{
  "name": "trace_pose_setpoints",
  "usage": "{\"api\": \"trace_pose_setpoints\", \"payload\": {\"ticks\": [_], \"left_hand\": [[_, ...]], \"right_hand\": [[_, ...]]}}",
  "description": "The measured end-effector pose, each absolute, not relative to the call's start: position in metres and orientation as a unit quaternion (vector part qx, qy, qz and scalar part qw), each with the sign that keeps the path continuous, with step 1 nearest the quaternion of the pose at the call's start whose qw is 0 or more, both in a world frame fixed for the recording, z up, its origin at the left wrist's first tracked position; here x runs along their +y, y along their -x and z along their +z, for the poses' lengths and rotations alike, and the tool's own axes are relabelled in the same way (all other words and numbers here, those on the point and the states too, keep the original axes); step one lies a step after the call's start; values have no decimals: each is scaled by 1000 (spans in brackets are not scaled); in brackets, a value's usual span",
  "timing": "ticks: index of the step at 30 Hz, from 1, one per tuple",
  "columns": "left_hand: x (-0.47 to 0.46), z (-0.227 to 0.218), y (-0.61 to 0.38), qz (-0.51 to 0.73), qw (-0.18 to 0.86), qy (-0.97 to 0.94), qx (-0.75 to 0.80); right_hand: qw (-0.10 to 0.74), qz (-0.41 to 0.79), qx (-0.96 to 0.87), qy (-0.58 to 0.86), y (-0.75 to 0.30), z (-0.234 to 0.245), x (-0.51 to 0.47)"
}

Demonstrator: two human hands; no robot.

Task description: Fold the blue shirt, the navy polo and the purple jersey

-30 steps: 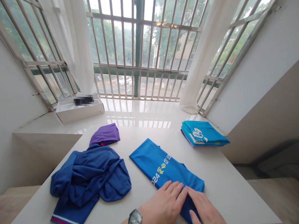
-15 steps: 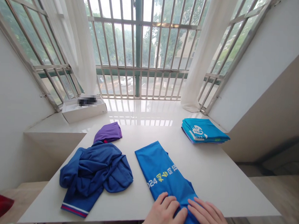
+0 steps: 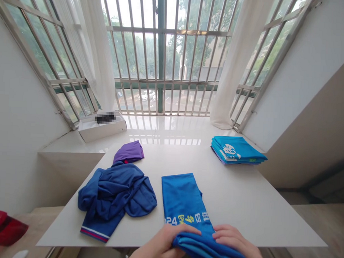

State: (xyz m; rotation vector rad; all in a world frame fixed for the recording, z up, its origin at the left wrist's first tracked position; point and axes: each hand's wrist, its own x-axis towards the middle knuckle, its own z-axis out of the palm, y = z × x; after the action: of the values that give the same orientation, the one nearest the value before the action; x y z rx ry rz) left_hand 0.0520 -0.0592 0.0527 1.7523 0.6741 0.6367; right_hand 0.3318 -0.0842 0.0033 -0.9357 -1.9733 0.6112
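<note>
Step in hand, by judgement: folding the blue printed shirt (image 3: 180,194) crosswise, near end lifted into a fold. Location of the shirt: at the near edge of the white bench (image 3: 173,157), far part lying flat and smooth, near part raised in thick layers between both hands. Visible on the flat part, just beyond the fingers: white and yellow lettering (image 3: 188,219), partly covered at the lower side.

Left hand (image 3: 164,244): closed in a pinch on the left side of the raised layers, thumb on top, other fingers tucked beneath and mostly hidden. Right hand (image 3: 238,244): fingers close together, laid over the right side of the same layers; thumb out of sight, so cannot tell a pinch from a light rest.

Next move, by judgement: carry the raised end forward over the lettering, align with the far corners, lower, then press flat from the centre outward. Hold both sides level during the turn; thick layers, probably prone to slipping or springing open. Check the small corner of cloth (image 3: 201,194) jutting out at the right side; tuck in before pressing.

Around the work: to the left, a crumpled navy shirt (image 3: 115,191) with a striped edge, touching a purple garment (image 3: 129,152); at the far right, well apart, a neat stack of folded garments (image 3: 239,151).
</note>
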Motion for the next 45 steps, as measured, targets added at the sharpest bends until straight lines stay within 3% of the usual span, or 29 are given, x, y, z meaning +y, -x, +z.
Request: {"api": "trace_pose_setpoints", "payload": {"ticks": [6, 11, 13, 17, 22, 27, 32, 38, 45], "left_hand": [[-28, 46, -37, 317, 544, -668, 397], [23, 32, -25, 296, 402, -713, 493], [37, 27, -19, 240, 363, -735, 520], [54, 25, -10, 168, 384, -735, 532], [83, 43, -1, 108, 337, -810, 467], [117, 41, 2, 39, 445, -779, 441], [130, 17, 0, 122, 500, -720, 466], [125, 8, -2, 182, 388, -780, 456], [118, 14, -1, 159, 337, -824, 428]], "right_hand": [[434, 347, -706, 439, -296, 28, -32], [349, 462, -652, 489, -276, 21, 29], [304, 454, -671, 502, -273, 13, 44], [258, 423, -695, 522, -275, 2, 55], [214, 393, -733, 513, -282, 18, 66], [139, 365, -807, 442, -282, 41, 94], [168, 322, -824, 435, -275, 30, 121], [198, 294, -828, 435, -275, 6, 124], [258, 265, -844, 388, -274, -3, 131]]}}
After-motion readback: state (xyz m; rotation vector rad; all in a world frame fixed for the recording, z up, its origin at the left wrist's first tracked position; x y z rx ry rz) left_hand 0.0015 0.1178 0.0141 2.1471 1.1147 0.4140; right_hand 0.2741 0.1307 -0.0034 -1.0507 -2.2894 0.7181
